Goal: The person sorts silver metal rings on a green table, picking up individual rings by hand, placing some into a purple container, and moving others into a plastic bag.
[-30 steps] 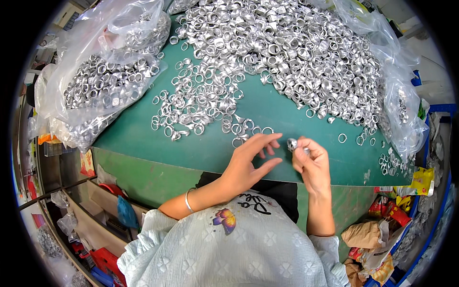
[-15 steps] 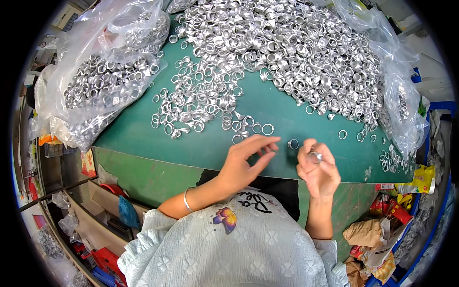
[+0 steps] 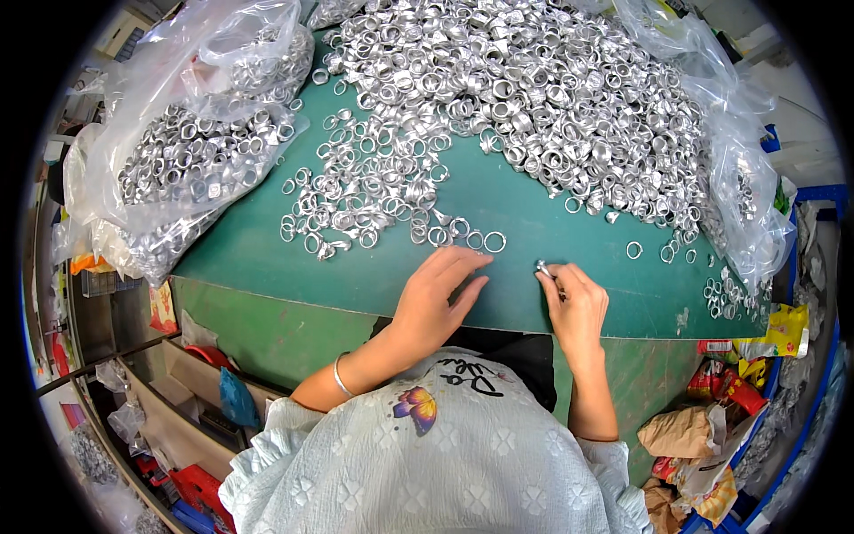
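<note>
My right hand [image 3: 578, 307] pinches a small silver ring [image 3: 542, 266] between thumb and fingertips, at the table surface near its front edge. My left hand [image 3: 436, 301] rests to the left of it, fingers spread and thumb apart, with no object visible in it. Just beyond its fingertips lies a loose silver ring [image 3: 504, 242], with several others close by. Farther left spreads a loose cluster of silver rings [image 3: 378, 173]. A much larger heap of rings [image 3: 578, 107] covers the far middle and right of the green table [image 3: 525, 205].
A clear plastic bag [image 3: 178, 218] of rings leans on the table's left side. Another clear plastic sheet [image 3: 743, 160] borders the heap at right. A small group of rings [image 3: 728, 298] lies at the right corner. Packets and a brown paper bag [image 3: 680, 433] stand below right.
My right hand has turned over and lowered its ring to the table, near where a loose ring lay. My left hand has drawn slightly left and back.
</note>
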Demonstrator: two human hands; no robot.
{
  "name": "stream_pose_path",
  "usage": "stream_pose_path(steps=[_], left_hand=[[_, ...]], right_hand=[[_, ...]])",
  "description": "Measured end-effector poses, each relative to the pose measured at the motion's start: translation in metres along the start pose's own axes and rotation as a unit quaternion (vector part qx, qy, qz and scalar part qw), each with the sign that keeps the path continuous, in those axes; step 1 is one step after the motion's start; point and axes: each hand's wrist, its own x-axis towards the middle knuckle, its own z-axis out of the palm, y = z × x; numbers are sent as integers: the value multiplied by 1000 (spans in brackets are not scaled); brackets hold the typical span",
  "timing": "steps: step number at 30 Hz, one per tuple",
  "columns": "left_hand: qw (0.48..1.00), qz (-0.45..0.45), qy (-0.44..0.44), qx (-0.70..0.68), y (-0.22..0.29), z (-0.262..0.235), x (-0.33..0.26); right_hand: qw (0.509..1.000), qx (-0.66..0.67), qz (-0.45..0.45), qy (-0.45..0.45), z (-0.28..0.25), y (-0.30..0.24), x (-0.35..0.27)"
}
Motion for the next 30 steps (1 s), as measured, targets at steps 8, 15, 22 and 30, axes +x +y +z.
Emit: stream_pose_path(steps=[8,15,22,30], left_hand=[[953,-120,-99,-259,15,2,2],[971,-45,-59,-227,20,2,-3],[992,109,-49,-47,17,6,-2],[983,71,15,166,3,2,17]], right_hand=[[856,496,132,-63,3,-20,-21],[802,585,102,-69,15,-22,-26],[576,756,271,-155,15,-33,-23],[535,791,283,-90,5,-10,3]])
